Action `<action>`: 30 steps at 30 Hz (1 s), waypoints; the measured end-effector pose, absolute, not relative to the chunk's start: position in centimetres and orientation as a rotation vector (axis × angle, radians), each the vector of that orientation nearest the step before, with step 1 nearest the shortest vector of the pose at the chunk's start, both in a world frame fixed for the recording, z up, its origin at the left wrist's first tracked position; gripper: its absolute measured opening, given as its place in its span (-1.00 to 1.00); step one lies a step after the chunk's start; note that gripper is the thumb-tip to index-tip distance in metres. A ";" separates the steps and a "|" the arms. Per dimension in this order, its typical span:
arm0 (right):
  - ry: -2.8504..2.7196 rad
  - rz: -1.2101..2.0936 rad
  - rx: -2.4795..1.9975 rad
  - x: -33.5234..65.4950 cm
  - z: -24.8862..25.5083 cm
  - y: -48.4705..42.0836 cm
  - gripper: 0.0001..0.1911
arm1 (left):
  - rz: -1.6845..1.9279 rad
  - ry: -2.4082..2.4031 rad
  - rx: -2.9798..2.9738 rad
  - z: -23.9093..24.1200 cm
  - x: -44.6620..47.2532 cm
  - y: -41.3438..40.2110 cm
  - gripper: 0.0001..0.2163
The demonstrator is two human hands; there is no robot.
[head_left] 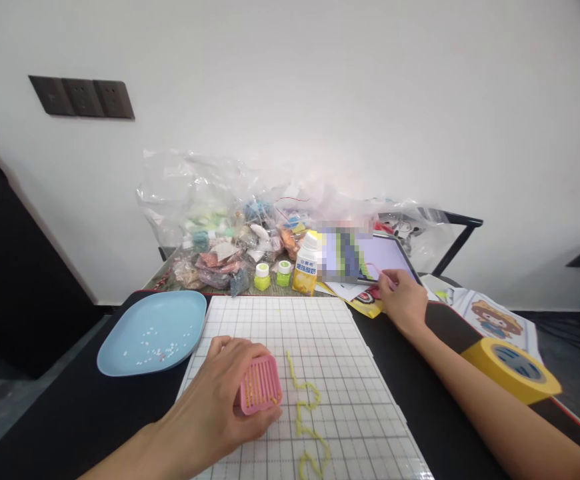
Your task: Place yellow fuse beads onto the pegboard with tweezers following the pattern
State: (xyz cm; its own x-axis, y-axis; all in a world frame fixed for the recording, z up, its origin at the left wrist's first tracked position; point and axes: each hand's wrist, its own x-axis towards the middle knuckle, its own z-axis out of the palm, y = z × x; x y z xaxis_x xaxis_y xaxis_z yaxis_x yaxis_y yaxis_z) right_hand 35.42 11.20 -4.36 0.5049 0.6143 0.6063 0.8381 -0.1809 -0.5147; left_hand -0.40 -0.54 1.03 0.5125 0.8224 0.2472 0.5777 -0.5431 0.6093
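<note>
My left hand (220,400) is closed around a small pink slotted box (261,385) with yellow beads inside, held over the white gridded pegboard (350,373). A winding line of yellow beads (306,417) lies on the board just right of the box. My right hand (401,298) reaches to the far right and pinches thin pink tweezers (377,270), whose tip rests by the tablet screen (387,257).
A light blue plate (153,332) with a few small white beads sits left of the board. Behind are two green-capped jars (272,274), a yellow bottle (306,265) and plastic bags of beads (220,227). A yellow tape roll (513,370) lies at right.
</note>
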 end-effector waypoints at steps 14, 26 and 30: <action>-1.208 -0.326 -1.931 35.4 -3.9 12.1 -0.60 | 0.754 1.152 2.269 1.4 -0.5 -0.6 -0.74; -1.218 -0.341 -1.945 35.2 -3.4 12.7 -0.61 | 0.760 1.148 2.270 1.3 -0.7 -0.4 -0.72; -1.222 -0.352 -1.934 35.2 -3.3 13.0 -0.60 | 0.770 1.150 2.279 1.5 -0.7 -0.4 -0.73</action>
State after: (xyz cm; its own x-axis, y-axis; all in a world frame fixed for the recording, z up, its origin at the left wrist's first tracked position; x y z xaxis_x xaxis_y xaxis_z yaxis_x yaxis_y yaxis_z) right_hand 35.23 12.96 -3.29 0.4938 0.6277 0.6018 0.8517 -0.2094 -0.4805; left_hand -0.67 -0.41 1.46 0.4909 0.8286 0.2692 0.5643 -0.5378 0.6263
